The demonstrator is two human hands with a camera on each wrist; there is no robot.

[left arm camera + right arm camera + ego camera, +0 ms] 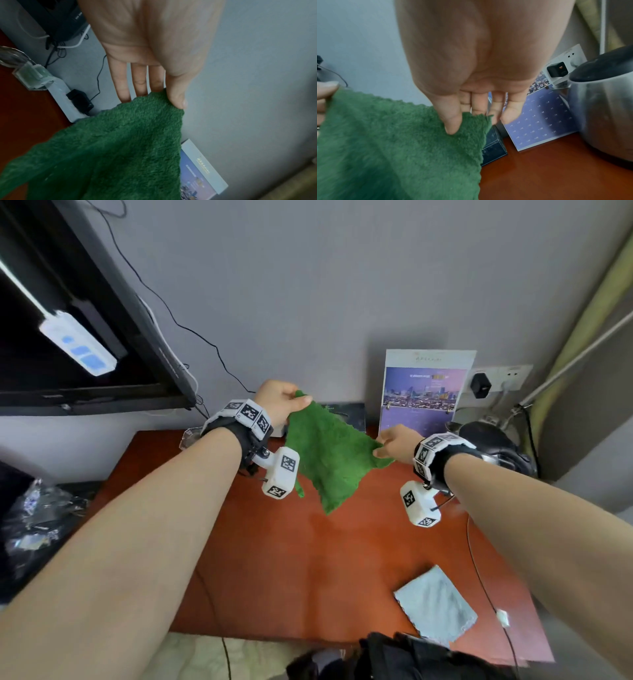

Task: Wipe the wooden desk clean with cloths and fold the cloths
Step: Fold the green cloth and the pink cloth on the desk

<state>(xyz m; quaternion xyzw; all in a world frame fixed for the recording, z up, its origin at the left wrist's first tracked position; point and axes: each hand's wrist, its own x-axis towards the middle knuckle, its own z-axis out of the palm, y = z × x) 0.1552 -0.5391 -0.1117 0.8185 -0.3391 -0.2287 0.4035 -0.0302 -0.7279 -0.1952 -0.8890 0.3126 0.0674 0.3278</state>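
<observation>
Head view: green cloth [329, 455] held up in air above far part of wooden desk [308, 559], stretched between both hands. L hand [279, 402] grips top corner, higher and toward far left; R hand [394, 445] pinches opposite corner, lower, to the right. Cloth's free corner hangs down toward desk; cannot tell if it touches. Grey cloth [436, 604] lies flat, folded, near right of desk, well apart from green one. Calendar [424, 392] leans on far wall; kettle [493, 446] just right of it.

L wrist view: thumb [176, 93] presses cloth corner against index finger, mostly hidden behind fabric. Other fingers [140, 81] straight, held side by side, tips behind cloth edge. Power strip [68, 102] w/ black plug on desk by far wall.

R wrist view: thumb [452, 120] pinches cloth corner against index finger behind fabric; remaining fingers [511, 108] loosely extended, close together, not on cloth. Dark blue box [494, 148] just behind cloth edge, calendar beside it, steel kettle at far right.
</observation>
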